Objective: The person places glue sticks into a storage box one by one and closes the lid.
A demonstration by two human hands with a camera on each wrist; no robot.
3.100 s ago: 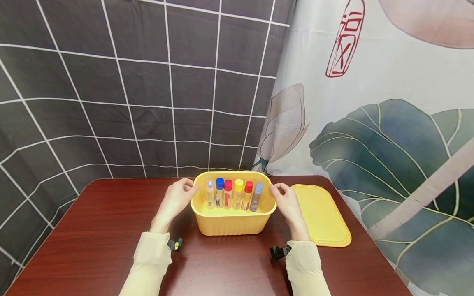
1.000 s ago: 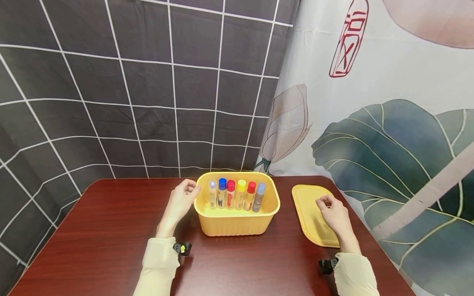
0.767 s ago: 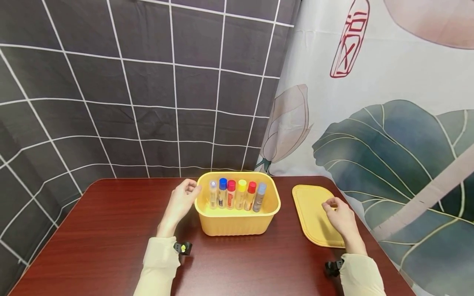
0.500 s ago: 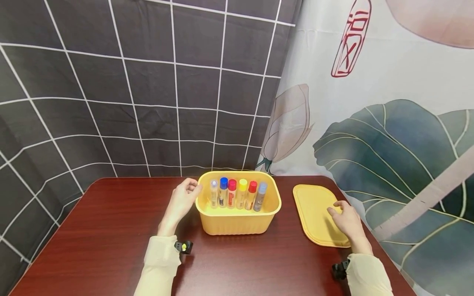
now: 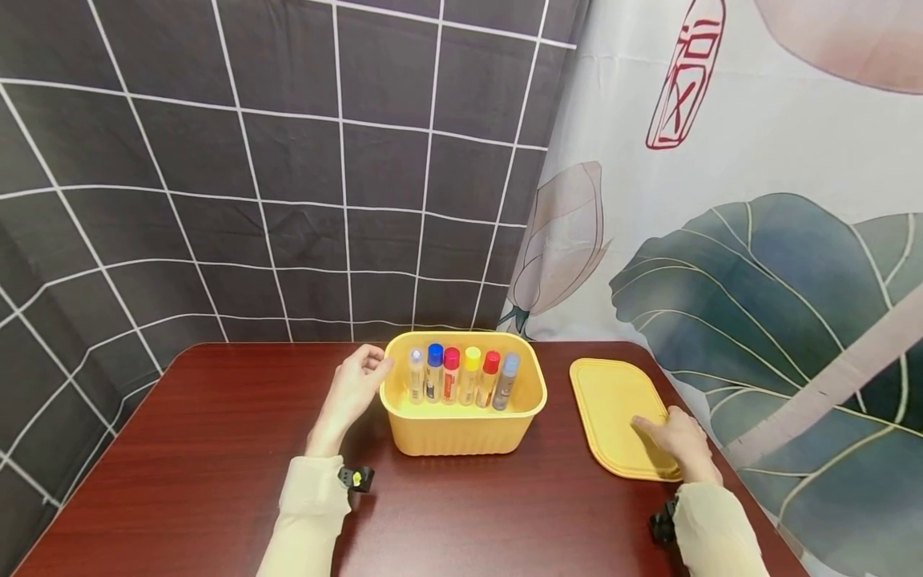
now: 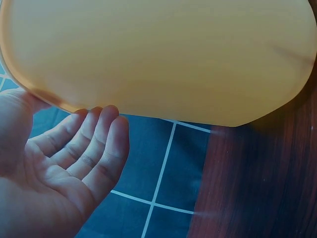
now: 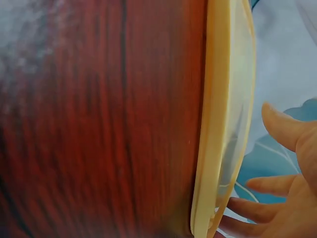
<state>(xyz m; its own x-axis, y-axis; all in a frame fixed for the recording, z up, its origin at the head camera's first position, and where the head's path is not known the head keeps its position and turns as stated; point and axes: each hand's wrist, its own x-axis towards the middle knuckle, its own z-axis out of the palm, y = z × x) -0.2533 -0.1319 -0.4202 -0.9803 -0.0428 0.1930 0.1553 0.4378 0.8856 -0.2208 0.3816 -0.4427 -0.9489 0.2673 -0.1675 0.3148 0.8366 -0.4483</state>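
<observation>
A yellow plastic bin (image 5: 454, 437) stands at the middle of the table, with several slim capped tubes (image 5: 450, 377) like glue sticks upright in a row inside. My left hand (image 5: 351, 389) holds the bin's left rim; in the left wrist view its fingertips (image 6: 111, 114) meet the edge of the bin wall (image 6: 163, 64), the thumb partly hidden behind it. Over the right edge of a flat yellow lid (image 5: 613, 401) is my right hand (image 5: 681, 441), thumb above the lid. In the right wrist view, thumb and fingers (image 7: 270, 186) are spread apart around the lid's edge (image 7: 213, 124).
The dark red wooden table (image 5: 238, 425) ends at a grey gridded cloth (image 5: 274, 160) behind. A white cloth printed with leaves (image 5: 779, 304) hangs close along the right side, beyond the lid. Wrist cameras (image 5: 356, 479) sit on both wrists.
The right hand has left the bin's right rim, moved right over the lid, then lowered to its right edge as its fingers opened. The left hand has stayed at the bin's rim.
</observation>
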